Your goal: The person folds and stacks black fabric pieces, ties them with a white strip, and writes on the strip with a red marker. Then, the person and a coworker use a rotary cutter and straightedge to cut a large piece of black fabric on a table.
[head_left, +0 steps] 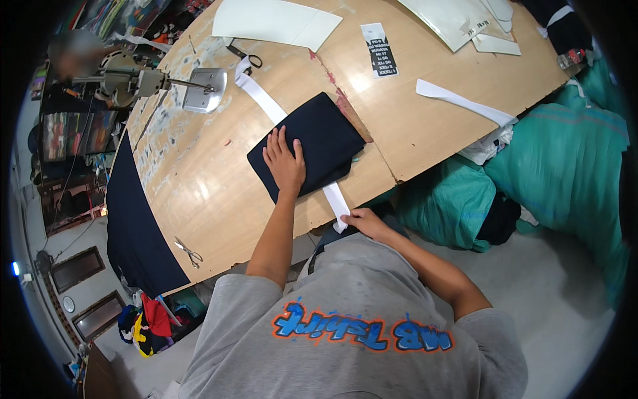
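Observation:
A folded stack of dark navy fabric (325, 133) lies on the wooden table near its front edge. My left hand (286, 163) rests flat on the stack's left part, fingers stretched out. A white cloth strip (336, 199) runs beneath the stack; its far length shows beyond the back edge, reaching toward the black-handled scissors. At the table's front edge, close to my body, my right hand (362, 223) pinches the strip's near end. The middle of the strip is hidden under the fabric.
Black-handled scissors (251, 61) and metal scissors (189, 253) lie on the table (219, 179). A cutting machine (203, 90) stands back left. Another white strip (465, 103), a printed label (380, 50) and white pattern pieces (276, 23) lie farther off. Green sacks (558, 153) crowd the right; a person (76, 73) is far left.

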Available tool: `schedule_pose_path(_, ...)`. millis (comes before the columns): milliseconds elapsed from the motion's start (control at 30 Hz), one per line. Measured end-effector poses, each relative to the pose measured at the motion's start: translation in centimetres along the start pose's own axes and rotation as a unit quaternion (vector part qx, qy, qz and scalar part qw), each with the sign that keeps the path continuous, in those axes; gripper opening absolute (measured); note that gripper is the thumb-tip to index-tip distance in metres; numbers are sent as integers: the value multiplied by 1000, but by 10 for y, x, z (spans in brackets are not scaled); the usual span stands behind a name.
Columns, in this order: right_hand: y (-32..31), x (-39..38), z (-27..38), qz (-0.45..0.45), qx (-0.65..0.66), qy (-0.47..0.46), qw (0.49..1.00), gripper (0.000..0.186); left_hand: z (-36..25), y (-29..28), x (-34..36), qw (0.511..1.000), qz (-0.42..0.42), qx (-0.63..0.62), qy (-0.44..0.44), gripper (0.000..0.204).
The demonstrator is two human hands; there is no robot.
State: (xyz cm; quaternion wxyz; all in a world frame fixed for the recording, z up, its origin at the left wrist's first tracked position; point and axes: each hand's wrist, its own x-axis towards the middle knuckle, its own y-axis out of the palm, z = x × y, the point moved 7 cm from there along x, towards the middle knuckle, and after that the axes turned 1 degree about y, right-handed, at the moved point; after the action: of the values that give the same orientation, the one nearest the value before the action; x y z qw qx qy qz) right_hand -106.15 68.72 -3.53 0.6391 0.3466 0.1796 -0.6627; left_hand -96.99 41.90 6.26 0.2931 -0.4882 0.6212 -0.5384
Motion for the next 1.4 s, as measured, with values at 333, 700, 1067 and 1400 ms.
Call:
schedule_pose_path(333, 30, -77, 143, -73, -207, -229, 948, 24, 13, -17, -33, 998, -54, -21, 22, 55)
schedule_pose_path(700, 104, -147, 156, -183, -247, -139, 941, 22, 108, -3, 36, 965, 88, -125, -211, 65)
schedule_pose_path(1067, 111, -205, 163, -301, -334, -107, 887, 14, 159, 86, 63, 594, 137, -698, -375, 18)
schedule_pose_path(1400, 142, -194, 195, -255, -301, -200, 897, 10, 154, 57, 100, 509, 287, -769, -259, 63)
